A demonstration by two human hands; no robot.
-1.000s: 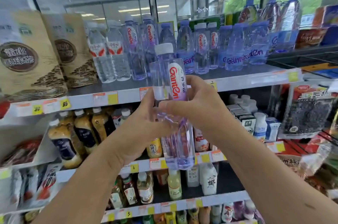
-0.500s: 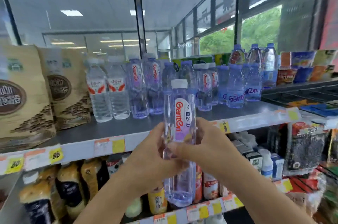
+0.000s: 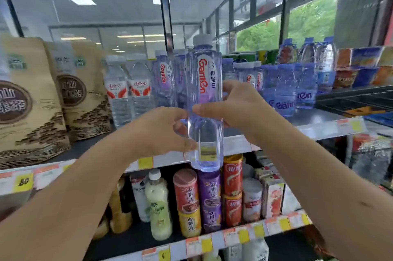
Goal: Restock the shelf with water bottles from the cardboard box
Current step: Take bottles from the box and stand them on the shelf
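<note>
Bottle (image 3: 204,77) between left grip (image 3: 158,131), right grip (image 3: 240,109)

The grey top shelf (image 3: 308,118) carries brown paper bags (image 3: 32,101) at its left end. Rows of water bottles (image 3: 140,90) stand upright beside them, running rightward.

Holds bottle (image 3: 205,82) upright between left hand (image 3: 157,131) and right hand (image 3: 240,109), before shelf (image 3: 297,131) and its bottle row (image 3: 163,82), bags (image 3: 27,101) at left.

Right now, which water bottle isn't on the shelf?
The middle Ganten bottle: the left hand and right hand hold it in front of the shelf, while the others stand on it.
</note>
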